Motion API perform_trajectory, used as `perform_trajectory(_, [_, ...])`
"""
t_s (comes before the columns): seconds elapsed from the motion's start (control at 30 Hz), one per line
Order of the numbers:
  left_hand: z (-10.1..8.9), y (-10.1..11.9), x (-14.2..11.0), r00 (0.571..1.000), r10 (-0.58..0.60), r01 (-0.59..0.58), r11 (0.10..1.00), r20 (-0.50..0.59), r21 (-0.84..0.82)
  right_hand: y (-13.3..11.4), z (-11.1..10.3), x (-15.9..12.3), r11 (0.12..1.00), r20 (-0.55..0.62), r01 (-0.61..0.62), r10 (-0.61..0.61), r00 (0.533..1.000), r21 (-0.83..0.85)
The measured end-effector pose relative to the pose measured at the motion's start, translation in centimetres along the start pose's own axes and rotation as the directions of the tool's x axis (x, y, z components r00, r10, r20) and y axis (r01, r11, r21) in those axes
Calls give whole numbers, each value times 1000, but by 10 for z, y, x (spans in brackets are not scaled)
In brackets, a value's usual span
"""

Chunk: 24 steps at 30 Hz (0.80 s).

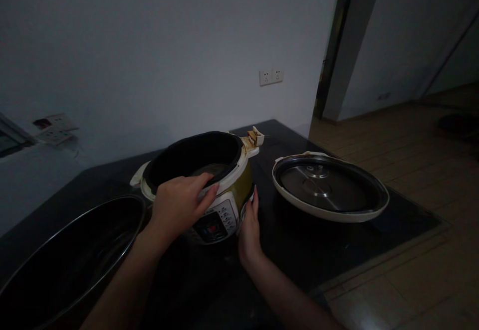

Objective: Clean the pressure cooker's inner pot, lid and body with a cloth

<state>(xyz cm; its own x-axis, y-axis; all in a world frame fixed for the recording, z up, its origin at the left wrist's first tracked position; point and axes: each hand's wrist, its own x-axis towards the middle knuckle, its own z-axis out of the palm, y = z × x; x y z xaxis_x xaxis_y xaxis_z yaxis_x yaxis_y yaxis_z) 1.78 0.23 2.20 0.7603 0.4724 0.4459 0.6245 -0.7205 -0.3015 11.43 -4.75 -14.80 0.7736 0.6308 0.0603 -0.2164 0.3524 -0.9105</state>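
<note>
An electric pressure cooker body, pale-rimmed with a gold-green side and a front button panel, is at the middle of the dark tabletop, its dark inside showing. My left hand is closed on the front of its rim, fingers over the edge and thumb outside. Against the lower right side of the cooker, my right hand is pressed with its fingers pointing up; part of its grip is hidden. The cooker looks slightly tilted. To its right lies the round lid, its metal inner face upward.
A large dark pot with a shiny rim stands at the front left, close to my left forearm. The dark tabletop meets a wall with a double socket. Tiled floor lies beyond the right edge.
</note>
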Motion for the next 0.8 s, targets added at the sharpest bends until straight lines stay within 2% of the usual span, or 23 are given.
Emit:
perform_trajectory(0.07, [-4, 1, 2, 999, -15, 17, 1000, 47, -26, -3, -2, 33, 997, -5, -66, 67, 998, 36])
perform_trajectory(0.2, [-14, 6, 3, 990, -51, 56, 998, 129, -35, -14, -2, 89, 998, 11, -49, 49, 999, 36])
perform_trajectory(0.27, [-19, 12, 3, 985, -103, 108, 994, 139, -32, -19, -1, 105, 999, 21, -32, 32, 999, 37])
perform_trajectory(0.33, [-23, 21, 5, 975, -171, 179, 983, 139, -42, -21, 0, 109, 999, 31, -20, 19, 999, 41])
perform_trajectory(0.43, [-24, 40, 14, 965, -228, 237, 970, 133, -58, -20, -2, 88, 999, 38, -10, 8, 999, 50])
perform_trajectory(0.6, [-15, 68, 40, 956, -261, 263, 965, 132, 0, -13, -4, 4, 998, 22, -47, 46, 999, 48])
perform_trajectory(0.67, [-10, 73, 44, 958, -271, 269, 962, 92, 41, -13, -2, -27, 996, 58, -88, 86, 995, 27])
perform_trajectory(0.73, [-5, 74, 45, 965, -259, 257, 963, 27, 79, -14, 1, -44, 997, 95, -77, 76, 993, -1])
perform_trajectory(0.8, [-1, 71, 42, 972, -234, 235, 966, -26, 106, -17, 2, -45, 998, 116, -58, 60, 991, -21])
